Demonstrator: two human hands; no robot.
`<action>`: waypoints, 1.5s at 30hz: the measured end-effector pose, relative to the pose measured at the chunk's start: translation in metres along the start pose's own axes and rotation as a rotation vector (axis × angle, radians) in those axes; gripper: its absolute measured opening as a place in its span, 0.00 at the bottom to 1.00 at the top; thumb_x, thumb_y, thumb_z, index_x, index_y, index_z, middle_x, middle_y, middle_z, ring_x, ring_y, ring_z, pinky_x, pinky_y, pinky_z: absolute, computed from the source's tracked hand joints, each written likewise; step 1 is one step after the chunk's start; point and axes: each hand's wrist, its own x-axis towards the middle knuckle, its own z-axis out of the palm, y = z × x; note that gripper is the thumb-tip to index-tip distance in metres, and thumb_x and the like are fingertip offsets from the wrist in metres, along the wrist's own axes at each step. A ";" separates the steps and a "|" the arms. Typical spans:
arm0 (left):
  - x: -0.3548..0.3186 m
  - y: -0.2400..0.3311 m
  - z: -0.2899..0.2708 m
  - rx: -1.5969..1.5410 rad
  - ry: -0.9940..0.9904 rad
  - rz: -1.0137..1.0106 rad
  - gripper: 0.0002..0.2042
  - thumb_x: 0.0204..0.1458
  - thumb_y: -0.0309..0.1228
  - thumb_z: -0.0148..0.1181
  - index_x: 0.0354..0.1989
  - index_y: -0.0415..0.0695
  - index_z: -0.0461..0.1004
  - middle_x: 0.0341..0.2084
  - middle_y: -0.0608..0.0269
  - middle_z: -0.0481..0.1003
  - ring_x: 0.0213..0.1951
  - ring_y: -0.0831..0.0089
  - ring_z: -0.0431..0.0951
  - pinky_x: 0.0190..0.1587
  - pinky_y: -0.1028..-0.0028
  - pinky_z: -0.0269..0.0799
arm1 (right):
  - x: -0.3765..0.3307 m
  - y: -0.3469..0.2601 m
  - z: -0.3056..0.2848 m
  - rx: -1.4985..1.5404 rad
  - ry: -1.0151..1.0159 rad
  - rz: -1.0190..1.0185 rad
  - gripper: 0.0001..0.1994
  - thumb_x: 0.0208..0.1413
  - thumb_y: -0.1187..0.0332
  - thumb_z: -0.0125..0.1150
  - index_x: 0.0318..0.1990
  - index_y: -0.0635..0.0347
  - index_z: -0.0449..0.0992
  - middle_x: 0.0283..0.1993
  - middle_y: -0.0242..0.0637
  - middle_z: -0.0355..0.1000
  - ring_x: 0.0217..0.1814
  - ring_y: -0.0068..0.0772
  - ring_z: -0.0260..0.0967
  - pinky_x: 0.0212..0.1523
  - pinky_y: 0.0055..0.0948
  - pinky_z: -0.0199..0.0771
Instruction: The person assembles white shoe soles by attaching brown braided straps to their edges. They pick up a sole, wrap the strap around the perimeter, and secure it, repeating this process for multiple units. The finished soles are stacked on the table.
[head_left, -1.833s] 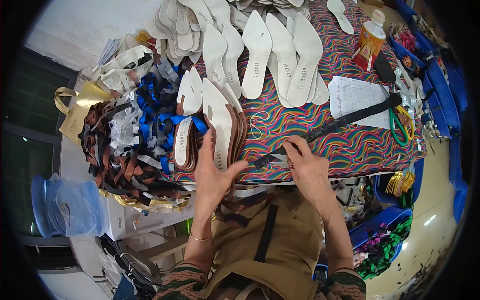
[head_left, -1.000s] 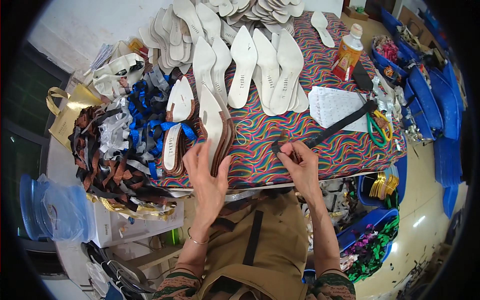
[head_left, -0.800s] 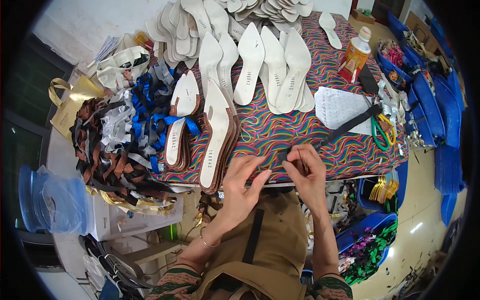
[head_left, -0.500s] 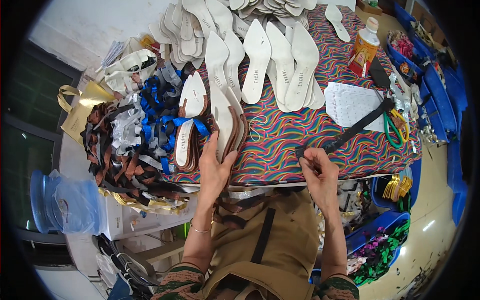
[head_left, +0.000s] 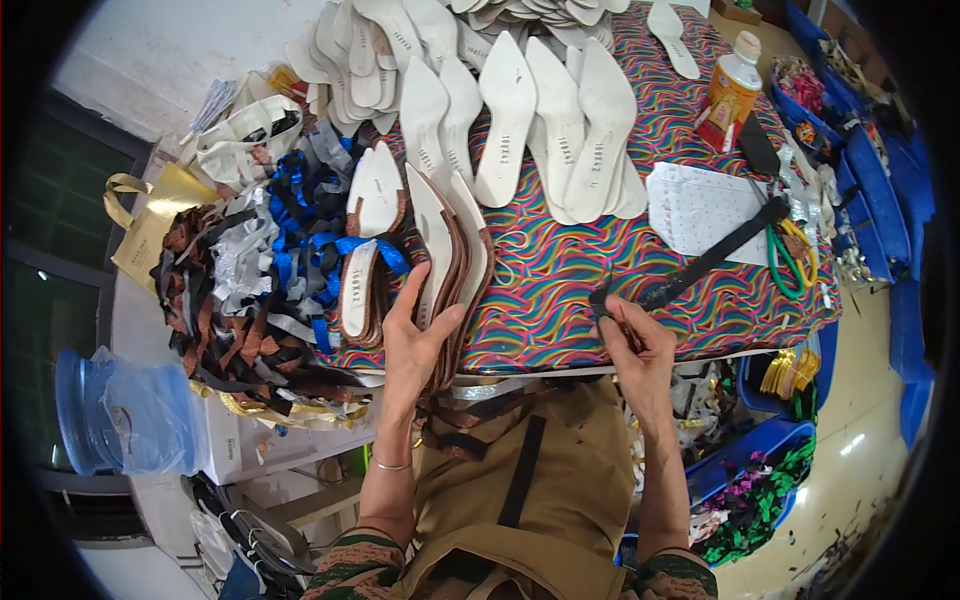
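Note:
My left hand [head_left: 418, 335] cups the near end of a stack of white pointed insoles with brown edging [head_left: 462, 240], thumb across the top and index finger along the left side. Its other fingers are hidden. To the left lies a second brown-edged insole stack [head_left: 358, 290], with a blue glittery strip [head_left: 385, 252] across it. My right hand [head_left: 640, 335] pinches a small black object [head_left: 600, 300] with a thin dark point above it; its kind is unclear. Beyond that hand, a long black strip [head_left: 715, 255] lies slantwise on the patterned cloth [head_left: 540, 325].
Plain white insoles [head_left: 510, 120] lie in rows and piles at the back. A bottle [head_left: 732, 90], a paper sheet [head_left: 700, 210] and green-and-yellow-handled scissors [head_left: 785, 265] are on the right. Cut strips [head_left: 270, 290] heap at the left. Blue bins [head_left: 760, 455] stand at the right.
The insole stack under my left hand has turned up more on its side, showing more brown edging. My left hand has shifted slightly left. The black object in my right hand has tilted.

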 end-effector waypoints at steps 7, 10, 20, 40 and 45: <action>-0.029 0.053 0.043 0.201 -0.092 0.365 0.16 0.52 0.28 0.62 0.47 0.33 0.74 0.47 0.47 0.70 0.52 0.56 0.68 0.55 0.63 0.63 | -0.015 -0.033 0.001 -0.082 -0.087 -0.093 0.09 0.52 0.80 0.60 0.42 0.66 0.78 0.33 0.32 0.76 0.31 0.12 0.66 0.28 0.16 0.64; -0.031 0.059 0.065 -0.376 -0.454 0.093 0.11 0.55 0.27 0.58 0.43 0.32 0.76 0.37 0.53 0.76 0.41 0.64 0.75 0.46 0.66 0.70 | -0.022 -0.054 -0.003 -0.160 -0.168 -0.150 0.08 0.53 0.81 0.61 0.42 0.67 0.78 0.29 0.29 0.76 0.30 0.12 0.70 0.26 0.14 0.64; -0.004 0.064 0.049 -1.110 -0.124 -0.116 0.10 0.60 0.29 0.54 0.41 0.33 0.76 0.24 0.56 0.78 0.27 0.66 0.79 0.34 0.68 0.76 | -0.121 -0.076 -0.061 -0.521 -0.365 0.268 0.04 0.51 0.74 0.65 0.32 0.65 0.79 0.23 0.31 0.73 0.22 0.15 0.62 0.23 0.22 0.61; 0.031 0.091 0.080 -0.246 -0.461 0.072 0.13 0.55 0.30 0.61 0.43 0.31 0.75 0.28 0.59 0.78 0.30 0.77 0.76 0.34 0.76 0.71 | 0.069 -0.043 -0.004 -0.162 0.131 -0.243 0.07 0.60 0.69 0.56 0.40 0.63 0.77 0.24 0.40 0.71 0.24 0.30 0.71 0.28 0.32 0.71; 0.129 0.087 0.128 0.339 -0.288 0.463 0.24 0.50 0.35 0.65 0.50 0.30 0.69 0.36 0.45 0.75 0.36 0.58 0.76 0.40 0.65 0.72 | 0.105 -0.007 -0.003 -0.459 0.140 -0.407 0.11 0.58 0.70 0.58 0.47 0.57 0.77 0.29 0.47 0.74 0.28 0.41 0.74 0.30 0.34 0.70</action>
